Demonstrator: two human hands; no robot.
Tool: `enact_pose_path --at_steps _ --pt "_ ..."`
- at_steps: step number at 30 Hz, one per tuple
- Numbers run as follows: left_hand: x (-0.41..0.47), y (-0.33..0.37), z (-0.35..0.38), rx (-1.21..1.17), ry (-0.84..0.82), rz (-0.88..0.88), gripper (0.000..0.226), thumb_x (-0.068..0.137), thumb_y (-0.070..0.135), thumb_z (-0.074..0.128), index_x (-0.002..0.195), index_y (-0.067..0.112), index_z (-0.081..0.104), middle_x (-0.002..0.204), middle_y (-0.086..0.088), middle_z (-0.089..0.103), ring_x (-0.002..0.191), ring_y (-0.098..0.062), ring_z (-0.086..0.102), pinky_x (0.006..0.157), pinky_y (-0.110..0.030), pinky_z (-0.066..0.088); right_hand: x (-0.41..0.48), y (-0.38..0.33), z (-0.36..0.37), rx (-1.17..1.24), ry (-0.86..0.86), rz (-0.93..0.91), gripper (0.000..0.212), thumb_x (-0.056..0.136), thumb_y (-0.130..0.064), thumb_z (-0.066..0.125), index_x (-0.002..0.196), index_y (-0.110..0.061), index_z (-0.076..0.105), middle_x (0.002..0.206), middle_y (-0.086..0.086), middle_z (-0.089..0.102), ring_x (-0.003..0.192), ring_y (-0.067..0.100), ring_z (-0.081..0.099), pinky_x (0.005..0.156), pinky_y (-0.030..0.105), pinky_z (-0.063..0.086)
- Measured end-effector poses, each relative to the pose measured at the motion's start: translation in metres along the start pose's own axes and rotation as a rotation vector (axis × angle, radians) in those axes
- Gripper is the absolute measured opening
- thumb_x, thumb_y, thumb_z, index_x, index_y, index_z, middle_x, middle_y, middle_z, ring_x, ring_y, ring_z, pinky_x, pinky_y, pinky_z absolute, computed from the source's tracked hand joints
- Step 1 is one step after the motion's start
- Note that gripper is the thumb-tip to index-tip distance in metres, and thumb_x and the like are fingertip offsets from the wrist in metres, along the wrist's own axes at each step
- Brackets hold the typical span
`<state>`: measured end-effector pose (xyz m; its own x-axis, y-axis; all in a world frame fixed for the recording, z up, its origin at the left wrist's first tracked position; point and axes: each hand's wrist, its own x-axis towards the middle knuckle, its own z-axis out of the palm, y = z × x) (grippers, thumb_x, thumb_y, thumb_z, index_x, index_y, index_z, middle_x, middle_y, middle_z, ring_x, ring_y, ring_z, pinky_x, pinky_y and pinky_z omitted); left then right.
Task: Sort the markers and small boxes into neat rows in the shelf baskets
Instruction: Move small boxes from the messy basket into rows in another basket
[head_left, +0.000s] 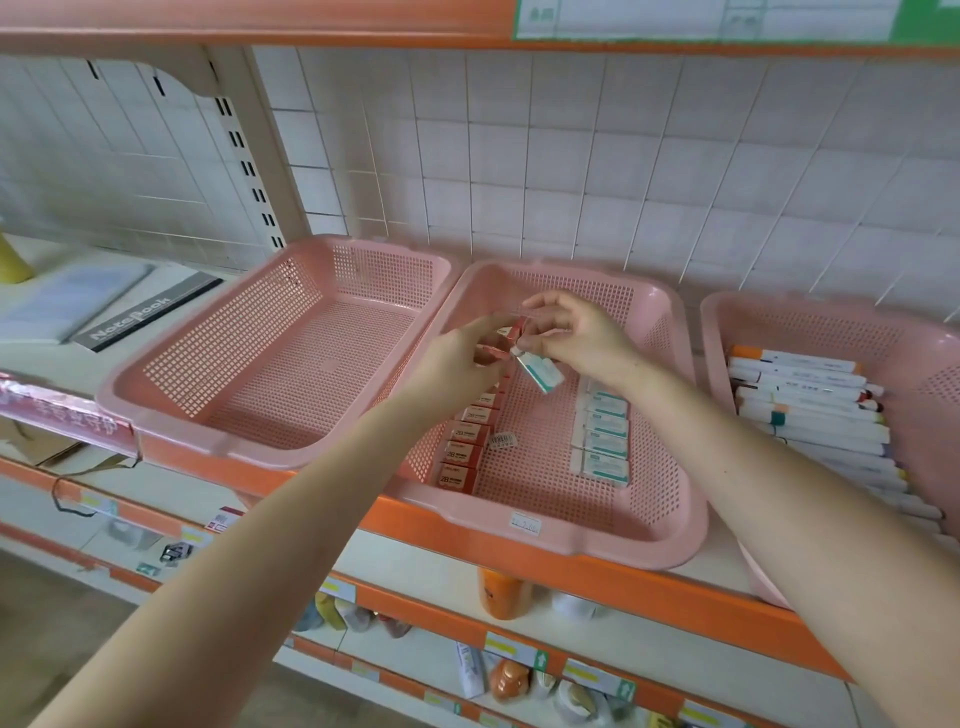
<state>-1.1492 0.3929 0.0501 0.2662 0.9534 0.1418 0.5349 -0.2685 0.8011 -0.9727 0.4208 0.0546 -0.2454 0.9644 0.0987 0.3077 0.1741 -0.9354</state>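
Note:
Three pink baskets stand on the shelf. The left basket (156, 395) is bare inside. In the middle basket (670, 499), a row of red small boxes (462, 452) lines the left wall and a row of white-and-teal boxes (602, 441) runs on the right. My left hand (457, 358) pinches a red box (493, 353) over this basket. My right hand (576, 332) holds a white-and-teal box (543, 371) tilted downward and touches another red box (514, 330). The right basket (727, 322) holds several white markers (815, 410) in a row.
A barcode sticker (503, 440) lies on the middle basket's floor. Notebooks (130, 317) lie on the shelf to the left. The orange shelf edge (519, 545) runs along the front; a lower shelf carries bottles (504, 592) and small goods.

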Motion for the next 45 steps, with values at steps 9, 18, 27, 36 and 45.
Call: enact_pose_path --at_steps 9,18,27,36,45 --pt "-0.002 0.000 -0.001 0.104 0.016 0.034 0.030 0.082 0.027 0.072 0.110 0.018 0.069 0.091 0.007 0.069 0.082 -0.005 0.064 0.073 -0.019 0.050 -0.002 -0.002 0.000 -0.026 0.001 -0.007 0.037 0.076 -0.015 0.077 0.109 -0.019 0.061 0.088 -0.006 0.069 0.078 0.006 0.066 0.070 0.015 0.053" --pt "0.001 -0.004 0.000 0.020 0.026 0.020 0.044 0.075 0.017 0.078 0.116 0.020 0.061 0.094 0.003 0.070 0.082 -0.007 0.065 0.065 -0.009 0.051 -0.001 -0.001 0.000 0.004 -0.047 -0.009 0.026 0.077 -0.010 0.074 0.094 -0.028 0.064 0.083 -0.008 0.070 0.079 0.007 0.068 0.077 0.027 0.056" --pt "-0.003 -0.001 -0.001 0.124 0.027 0.041 0.036 0.077 0.015 0.076 0.110 0.020 0.063 0.089 0.010 0.065 0.076 -0.005 0.060 0.058 -0.004 0.044 -0.002 0.000 0.000 0.039 -0.078 0.019 0.030 0.077 -0.011 0.074 0.100 -0.020 0.058 0.080 -0.005 0.066 0.078 0.013 0.066 0.076 0.032 0.054" --pt "-0.006 0.013 0.003 0.346 -0.252 0.010 0.026 0.076 0.013 0.076 0.099 0.018 0.064 0.091 0.009 0.065 0.077 0.000 0.060 0.059 -0.006 0.046 -0.005 -0.033 -0.032 -0.371 -0.117 0.097 0.010 0.092 -0.018 0.059 0.102 -0.017 0.062 0.089 -0.003 0.066 0.083 0.014 0.066 0.073 0.023 0.055" --pt "-0.013 0.045 0.050 0.569 -0.518 0.180 0.033 0.072 0.029 0.078 0.101 0.021 0.065 0.096 0.006 0.069 0.082 -0.009 0.061 0.070 -0.022 0.047 -0.059 -0.023 -0.056 -1.042 -0.368 0.105 0.023 0.092 -0.021 0.055 0.111 -0.022 0.066 0.100 -0.004 0.062 0.085 0.009 0.052 0.079 0.022 0.042"
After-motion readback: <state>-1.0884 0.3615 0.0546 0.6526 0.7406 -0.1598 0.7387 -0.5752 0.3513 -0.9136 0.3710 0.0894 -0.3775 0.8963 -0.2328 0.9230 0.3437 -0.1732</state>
